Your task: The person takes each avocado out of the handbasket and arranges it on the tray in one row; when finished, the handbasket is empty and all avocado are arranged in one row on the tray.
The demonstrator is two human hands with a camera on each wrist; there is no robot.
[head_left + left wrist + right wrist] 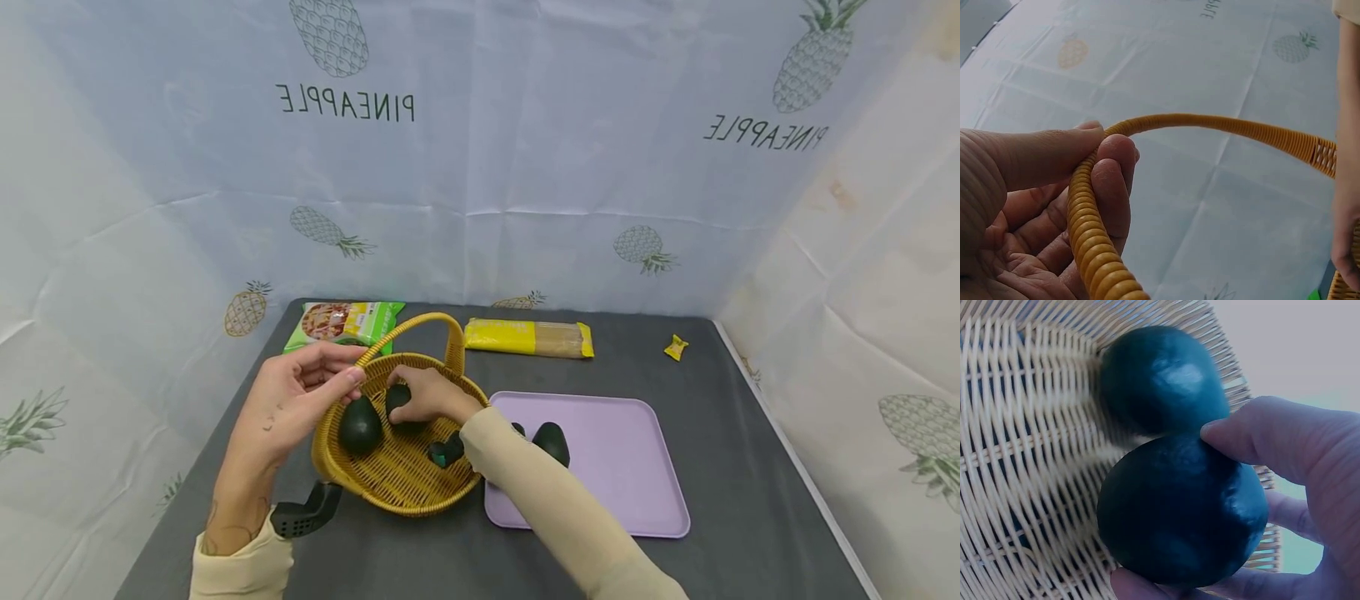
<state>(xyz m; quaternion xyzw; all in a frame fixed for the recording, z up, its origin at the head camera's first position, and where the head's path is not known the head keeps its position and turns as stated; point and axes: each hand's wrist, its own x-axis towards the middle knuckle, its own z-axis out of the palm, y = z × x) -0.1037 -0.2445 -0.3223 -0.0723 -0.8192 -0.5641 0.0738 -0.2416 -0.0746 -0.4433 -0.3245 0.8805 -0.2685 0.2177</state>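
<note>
My left hand (pixel 300 400) pinches the wrapped handle (pixel 1094 250) of a yellow wicker basket (pixel 405 500), thumb on one side and fingertips on the other. Inside the basket, my right hand (pixel 431 393) grips a dark green avocado (pixel 1179 512), its thumb on top and fingers around the far side. A second avocado (pixel 361 427) lies right beside it against the basket's left wall. On the lilac tray (pixel 622 483) to the right rests another avocado (pixel 551 442), and a further dark piece shows there, mostly hidden by my right sleeve.
Behind the basket lies a green food packet (pixel 345 321). A yellow-ended pack of noodles (pixel 528 337) sits at the back middle, and a small yellow wrapped candy (pixel 676 347) at the back right. Pineapple-print curtains enclose the dark table (pixel 720 433).
</note>
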